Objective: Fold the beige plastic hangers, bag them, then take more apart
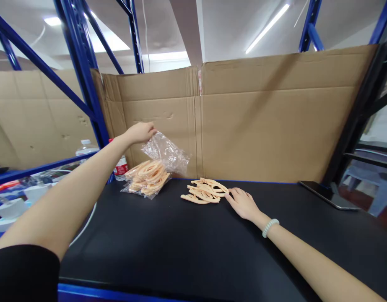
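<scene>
I'm gripping clear plastic (168,154) in my left hand (143,132), left of centre. Mid-frame, loose pale strips (204,195) are lying mostly crosswise, just left of my nearer right hand (244,204), whose fingertips are touching them; whether they're pinching, I can't tell.

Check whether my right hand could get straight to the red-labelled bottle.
Probably not straight: the loose pale strips and the bagged strips lie between the right hand and the red-labelled bottle, so it would likely need to go over them.
</scene>
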`<state>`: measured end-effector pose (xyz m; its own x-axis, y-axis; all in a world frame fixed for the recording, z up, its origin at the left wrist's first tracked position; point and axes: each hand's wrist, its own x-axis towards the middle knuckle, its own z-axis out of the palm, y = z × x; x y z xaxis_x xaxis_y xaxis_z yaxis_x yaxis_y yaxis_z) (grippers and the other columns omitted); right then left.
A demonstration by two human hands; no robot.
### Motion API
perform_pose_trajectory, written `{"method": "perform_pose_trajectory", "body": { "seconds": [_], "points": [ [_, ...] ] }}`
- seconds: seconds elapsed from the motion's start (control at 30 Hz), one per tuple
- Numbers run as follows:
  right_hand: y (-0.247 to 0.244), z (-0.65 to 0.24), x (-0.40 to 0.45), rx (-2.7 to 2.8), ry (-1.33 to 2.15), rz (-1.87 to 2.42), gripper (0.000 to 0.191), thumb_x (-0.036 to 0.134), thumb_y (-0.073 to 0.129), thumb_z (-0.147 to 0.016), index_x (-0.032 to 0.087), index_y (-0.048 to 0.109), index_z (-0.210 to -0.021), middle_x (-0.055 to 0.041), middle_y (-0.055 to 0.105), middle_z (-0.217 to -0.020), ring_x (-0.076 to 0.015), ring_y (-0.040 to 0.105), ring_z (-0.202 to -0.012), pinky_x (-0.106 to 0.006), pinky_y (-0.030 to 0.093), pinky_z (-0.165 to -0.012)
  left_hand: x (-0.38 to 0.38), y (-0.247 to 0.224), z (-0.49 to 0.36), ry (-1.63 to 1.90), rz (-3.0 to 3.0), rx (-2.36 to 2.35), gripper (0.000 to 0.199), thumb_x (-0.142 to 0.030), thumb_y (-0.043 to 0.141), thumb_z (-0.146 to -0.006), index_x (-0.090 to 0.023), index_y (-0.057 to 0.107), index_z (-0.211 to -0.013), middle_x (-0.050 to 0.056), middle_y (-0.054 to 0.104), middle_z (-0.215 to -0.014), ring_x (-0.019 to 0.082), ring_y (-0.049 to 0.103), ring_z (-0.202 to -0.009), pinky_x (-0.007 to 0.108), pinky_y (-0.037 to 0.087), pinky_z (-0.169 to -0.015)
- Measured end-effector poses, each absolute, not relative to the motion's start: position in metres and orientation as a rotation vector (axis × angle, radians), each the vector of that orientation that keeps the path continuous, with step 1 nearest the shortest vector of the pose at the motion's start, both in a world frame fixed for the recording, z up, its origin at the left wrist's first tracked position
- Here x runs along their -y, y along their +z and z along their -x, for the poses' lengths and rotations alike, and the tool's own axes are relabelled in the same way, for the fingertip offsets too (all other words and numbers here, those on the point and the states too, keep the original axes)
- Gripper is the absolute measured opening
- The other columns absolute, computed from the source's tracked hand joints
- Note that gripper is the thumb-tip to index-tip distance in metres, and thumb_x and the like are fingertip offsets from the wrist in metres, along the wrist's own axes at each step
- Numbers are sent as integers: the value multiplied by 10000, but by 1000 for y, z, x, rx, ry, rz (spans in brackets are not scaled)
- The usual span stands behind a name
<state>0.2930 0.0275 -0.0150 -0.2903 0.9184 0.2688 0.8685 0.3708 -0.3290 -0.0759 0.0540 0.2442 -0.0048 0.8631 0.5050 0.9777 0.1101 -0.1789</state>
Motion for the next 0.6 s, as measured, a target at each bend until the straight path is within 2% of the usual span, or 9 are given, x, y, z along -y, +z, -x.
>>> {"method": "perform_pose_trajectory", "body": {
  "seconds": [0.1, 0.27, 0.47, 0.6],
  "points": [
    [-16, -291, -28, 2225, 145, 1560, 440, 418, 284, -1003, 173, 580, -1216, -137, 548, -1324, -284, 463, -1268, -509, 302, -1046, -49, 230, 116, -406, 1638, 2104, 252, -344, 537, -953, -131, 635, -1046, 65, 685, -1002, 205, 661, -904, 391, 523, -825],
    [-17, -290, -28, 2227, 125, 1574, 446, 434, 269, -999, 191, 593, -1186, -125, 561, -1300, -278, 485, -1241, -493, 324, -1029, -41, 173, 158, -573, 1434, 2298, 292, -315, 591, -931, -154, 585, -1174, 86, 621, -1154, 220, 637, -976, 411, 549, -817],
    [-18, -290, -28, 2233, 107, 1575, 444, 434, 266, -995, 194, 595, -1173, -122, 566, -1291, -275, 499, -1228, -479, 335, -1023, -45, 133, 160, -772, 1375, 2170, 340, -313, 582, -934, -163, 551, -1238, 103, 579, -1244, 247, 608, -1055, 458, 528, -874],
    [-18, -289, -29, 2239, 96, 1571, 442, 432, 281, -988, 183, 585, -1192, -131, 566, -1291, -276, 493, -1236, -472, 342, -1017, -54, 124, 140, -749, 1668, 1999, 330, -314, 580, -936, -166, 559, -1230, 102, 581, -1248, 245, 607, -1058, 459, 525, -880]
  ]
}}
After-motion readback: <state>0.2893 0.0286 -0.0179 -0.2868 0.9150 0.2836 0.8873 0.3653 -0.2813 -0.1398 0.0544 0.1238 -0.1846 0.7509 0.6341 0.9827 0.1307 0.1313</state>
